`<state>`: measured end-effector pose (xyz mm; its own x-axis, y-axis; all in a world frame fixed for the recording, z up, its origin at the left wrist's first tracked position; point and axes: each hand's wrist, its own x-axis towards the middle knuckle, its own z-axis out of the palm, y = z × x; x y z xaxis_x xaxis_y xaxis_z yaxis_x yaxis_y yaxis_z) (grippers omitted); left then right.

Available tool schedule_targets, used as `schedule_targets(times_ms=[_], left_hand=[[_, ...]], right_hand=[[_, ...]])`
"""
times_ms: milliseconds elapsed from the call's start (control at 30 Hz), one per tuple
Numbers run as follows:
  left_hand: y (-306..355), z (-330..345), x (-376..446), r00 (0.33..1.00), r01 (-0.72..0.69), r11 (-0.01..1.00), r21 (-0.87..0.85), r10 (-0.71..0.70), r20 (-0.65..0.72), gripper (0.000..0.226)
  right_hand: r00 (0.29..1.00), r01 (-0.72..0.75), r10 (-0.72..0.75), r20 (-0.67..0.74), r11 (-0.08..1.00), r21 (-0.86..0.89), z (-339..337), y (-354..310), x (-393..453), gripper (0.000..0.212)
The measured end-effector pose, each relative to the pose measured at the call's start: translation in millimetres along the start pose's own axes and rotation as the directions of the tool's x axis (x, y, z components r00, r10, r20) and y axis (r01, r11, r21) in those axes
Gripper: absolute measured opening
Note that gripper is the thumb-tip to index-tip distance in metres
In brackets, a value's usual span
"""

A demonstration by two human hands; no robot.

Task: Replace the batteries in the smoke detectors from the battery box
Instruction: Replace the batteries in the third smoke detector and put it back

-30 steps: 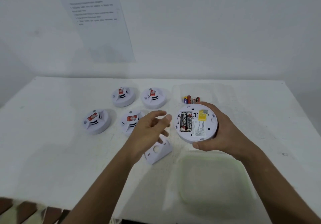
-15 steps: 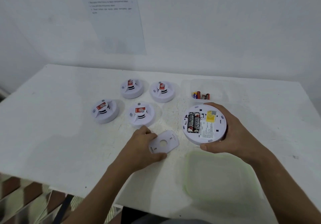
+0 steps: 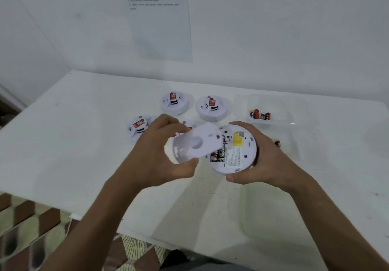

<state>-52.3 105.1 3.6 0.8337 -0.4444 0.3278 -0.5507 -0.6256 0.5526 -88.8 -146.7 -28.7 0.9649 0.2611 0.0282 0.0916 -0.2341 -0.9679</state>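
Note:
My right hand (image 3: 267,161) grips a white smoke detector (image 3: 242,155) turned back-up, above the table. Two black batteries (image 3: 217,155) sit in its open compartment beside a yellow label. My left hand (image 3: 155,155) holds the white round back cover (image 3: 197,144) with a centre hole, tilted, its right edge over the detector's left side. A clear battery box (image 3: 294,111) stands behind the detector with several batteries (image 3: 261,115) in it. One more battery (image 3: 277,143) shows just past my right fingers.
Three more white detectors (image 3: 174,103) (image 3: 211,107) (image 3: 137,126) lie face-up at the centre back of the white table (image 3: 73,134); a fourth is mostly hidden behind my left hand. A green-rimmed clear lid (image 3: 273,212) lies near the front edge. A printed sheet (image 3: 157,16) hangs on the wall.
My left hand picked the back cover up off the table and brought it to the detector's left side. The right hand kept holding the detector. The camera moved closer.

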Motion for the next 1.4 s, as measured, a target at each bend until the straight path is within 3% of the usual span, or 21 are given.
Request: schedule_targets(times_ms=[133, 633, 800, 1000, 1400], left_hand=[[-1, -6, 13, 0.986, -0.075, 0.994, -0.075, 0.085, 0.146, 0.055], [-81, -65, 18, 0.944, -0.056, 0.998, -0.028, 0.062, 0.323, 0.067], [-102, -77, 20, 0.948, -0.104, 0.985, -0.139, 0.141, 0.287, 0.047], [-123, -82, 22, 0.938, -0.090, 0.983, -0.163, 0.138, 0.318, 0.066], [-149, -96, 28, 0.916, -0.048, 0.980, -0.194, 0.121, 0.382, 0.065]], right_hand=[[1.000, 0.021, -0.021, 0.009, 1.000, 0.003, 28, -12, 19, 0.092], [0.995, 0.017, -0.020, -0.099, 0.999, -0.030, 109, -32, 65, 0.089], [0.992, -0.003, -0.002, -0.125, 0.999, -0.034, 128, -33, 80, 0.089], [0.987, -0.013, 0.008, -0.158, 0.999, -0.030, 149, -35, 93, 0.092], [0.982, -0.026, 0.011, -0.188, 0.996, -0.080, 169, -37, 111, 0.092]])
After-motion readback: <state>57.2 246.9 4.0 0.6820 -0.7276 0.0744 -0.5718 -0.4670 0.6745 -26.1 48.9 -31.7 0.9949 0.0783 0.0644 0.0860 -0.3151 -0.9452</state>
